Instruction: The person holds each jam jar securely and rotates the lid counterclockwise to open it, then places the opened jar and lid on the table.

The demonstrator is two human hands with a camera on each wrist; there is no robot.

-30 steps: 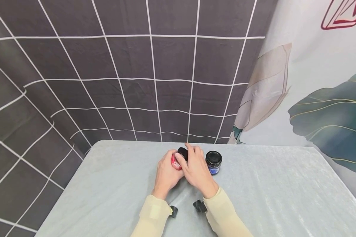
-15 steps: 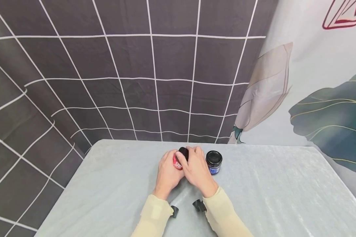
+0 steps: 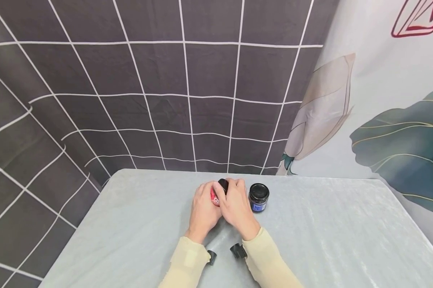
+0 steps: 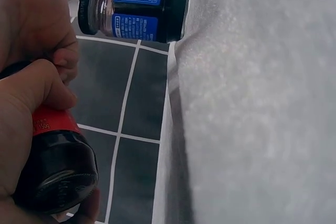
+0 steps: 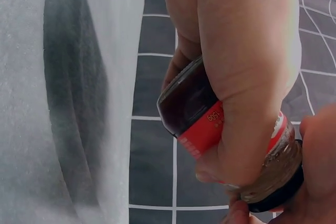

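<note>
A dark glass jar with a red label is tilted between the two hands. The left hand grips its body; in the left wrist view the jar's dark base shows below the fingers. Fingers of the right hand curl round the jar's black lid. Seen from the right wrist, the red label lies partly under the left hand, and the lid's edge is beside the right hand. Both wrists are raised off the cloth.
A second jar, with a black lid and blue label, stands upright on the cloth just right of the right hand. The pale cloth-covered table meets a dark gridded curtain behind.
The two hands have shifted slightly right and drawn closer together around the jar. The right hand's fingers, more extended a second ago, are now bent over the lid. The blue-labelled jar stands where it was.
</note>
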